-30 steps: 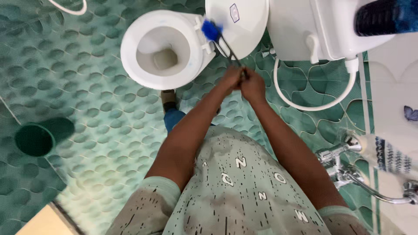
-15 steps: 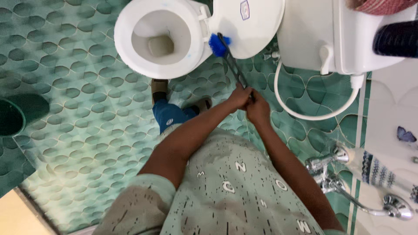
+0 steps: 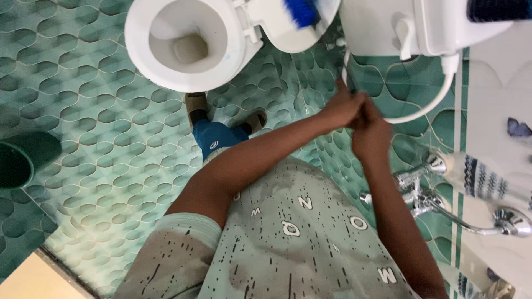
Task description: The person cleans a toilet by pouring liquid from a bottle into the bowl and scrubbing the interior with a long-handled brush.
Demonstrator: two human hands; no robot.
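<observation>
A: What is the person holding?

B: A toilet brush. Its blue bristle head [image 3: 302, 11] shows at the far edge of the view, lying on the raised white toilet lid [image 3: 277, 30]. The dark handle is mostly hidden behind the hands, so its line is hard to follow.

A: How are the hands placed?

B: Both meet right of centre, over the green patterned floor tiles [image 3: 111, 138]. The left hand [image 3: 341, 108] is curled shut around the handle, fingers pressed together. The right hand [image 3: 368, 130] is folded tight against it, just nearer the body, also wrapped around the handle.

A: What has changed in the last second?

B: The brush head has gone from the hinge beside the toilet bowl [image 3: 183, 44] to further up and right on the lid. The clasped hands have swung right too, and now sit beside the white hose [image 3: 421, 108] that loops down from the cistern [image 3: 388, 25].

A: What does that suggest?

B: The scrubbing seems to have shifted from the rim and hinge to the lid. The bowl itself lies open and untouched, left of the brush.

A: Anything else near?

B: Chrome taps [image 3: 421, 191] on the right, and a dark green bucket [image 3: 16, 160] at the far left.
</observation>
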